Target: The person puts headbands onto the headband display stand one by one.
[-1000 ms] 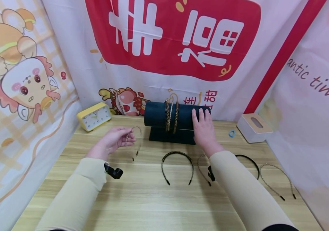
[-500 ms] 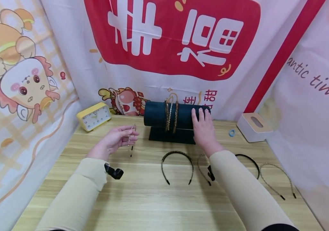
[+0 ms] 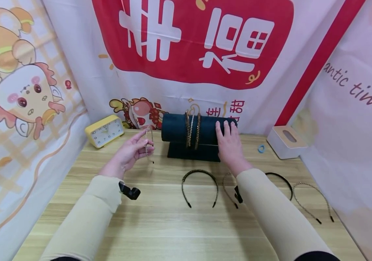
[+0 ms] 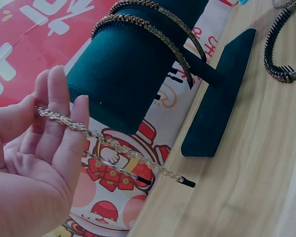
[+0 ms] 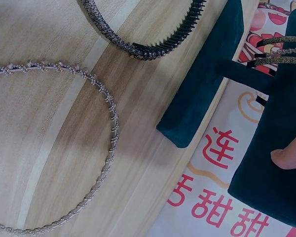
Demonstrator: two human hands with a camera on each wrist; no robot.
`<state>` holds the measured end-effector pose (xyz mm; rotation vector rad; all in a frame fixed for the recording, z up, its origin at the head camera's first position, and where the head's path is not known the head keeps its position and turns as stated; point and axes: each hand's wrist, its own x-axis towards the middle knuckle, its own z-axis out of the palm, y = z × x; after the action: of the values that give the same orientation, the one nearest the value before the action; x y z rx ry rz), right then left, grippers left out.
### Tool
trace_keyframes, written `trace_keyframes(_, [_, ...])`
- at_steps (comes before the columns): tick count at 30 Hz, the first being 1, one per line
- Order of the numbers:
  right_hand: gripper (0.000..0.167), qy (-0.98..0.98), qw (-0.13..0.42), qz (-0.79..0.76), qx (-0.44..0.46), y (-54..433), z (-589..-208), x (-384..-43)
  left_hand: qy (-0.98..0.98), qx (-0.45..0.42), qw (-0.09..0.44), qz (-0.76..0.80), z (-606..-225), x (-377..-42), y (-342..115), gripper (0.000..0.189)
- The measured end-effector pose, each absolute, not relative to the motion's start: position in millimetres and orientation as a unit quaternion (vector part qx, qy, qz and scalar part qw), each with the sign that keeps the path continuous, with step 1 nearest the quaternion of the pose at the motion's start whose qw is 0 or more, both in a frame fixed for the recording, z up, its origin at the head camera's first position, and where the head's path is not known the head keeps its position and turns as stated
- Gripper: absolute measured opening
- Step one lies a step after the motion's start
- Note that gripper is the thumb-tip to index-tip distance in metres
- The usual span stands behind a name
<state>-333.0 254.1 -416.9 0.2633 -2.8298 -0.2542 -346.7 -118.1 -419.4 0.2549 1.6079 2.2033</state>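
In the head view my left hand (image 3: 133,150) pinches a thin, pale gold braided headband (image 3: 148,148). The left wrist view shows the band (image 4: 133,158) slanting from the fingertips, its black tips hanging beside the left end of a dark teal velvet roll (image 4: 121,81). This roll tops a T-shaped display stand (image 3: 186,152). Two dark gold toothed headbands (image 3: 198,132) and a pale one (image 3: 191,127) between them hang around the roll. My right hand (image 3: 231,150) grips its right end, fingers over the top; the right wrist view shows the thumb (image 5: 288,154) against the roll.
On the wooden table (image 3: 159,224) lie a black-toothed headband (image 3: 200,171), a beaded one (image 5: 111,123) partly under my right forearm, a black one (image 3: 280,176) and a braided one (image 3: 310,185). A yellow clock (image 3: 105,131), blue ring (image 3: 261,148) and tissue box (image 3: 287,142) stand behind.
My left hand has lifted the pale gold headband higher and turned it, bringing it level with the left end of the roll. My right hand has stayed on the roll.
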Motion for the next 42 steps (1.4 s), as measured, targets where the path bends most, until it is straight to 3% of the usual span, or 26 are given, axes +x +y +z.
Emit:
trace_keyframes(10, [0.105,-0.980,0.143,-0.098,0.093,253.5,-416.8,-335.3,0.559,0.097,0.154,0.809,-406.6,-369.7,-104.3,0.060])
trace_keyframes(37, [0.099,-0.977,0.149,-0.118,0.097,253.7,-415.2,-334.3,0.585,0.141,0.174,0.780,-386.0,-397.2,-43.4,0.056])
trace_keyframes(42, [0.100,-0.978,0.146,-0.114,0.091,255.1,-415.4,-334.1,0.676,0.152,0.109,0.713,-382.8,-393.4,-24.9,0.050])
